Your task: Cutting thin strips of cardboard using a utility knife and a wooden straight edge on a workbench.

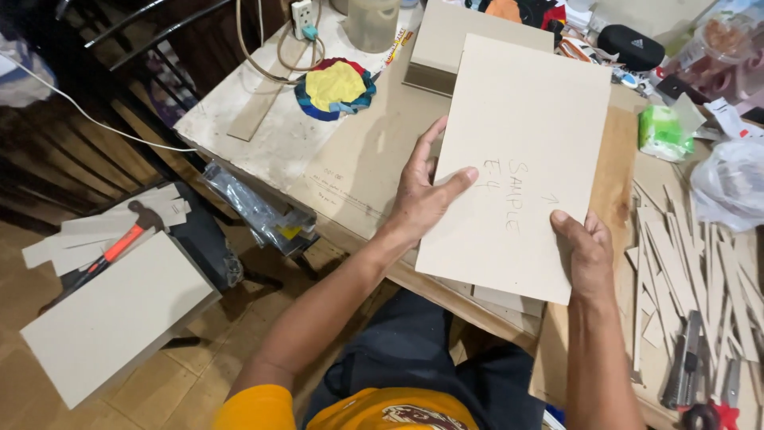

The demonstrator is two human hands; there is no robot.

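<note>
I hold a large beige cardboard sheet [517,151] with pencil writing on it, lifted at a tilt over the worktable [270,135]. My left hand [422,191] grips its left edge, thumb on top. My right hand [585,255] grips the sheet's near right corner, thumb on the face. Under the sheet lies a brown board [617,183] and more flat cardboard [366,167].
Several thin cardboard strips [692,271] and a utility knife [684,366] lie at the right. A cardboard box [442,48], colourful rag [336,87], power strip [302,17], green pack [664,131] and plastic bag [732,183] sit further back. A hammer [119,243] rests on boards [111,318] at floor level left.
</note>
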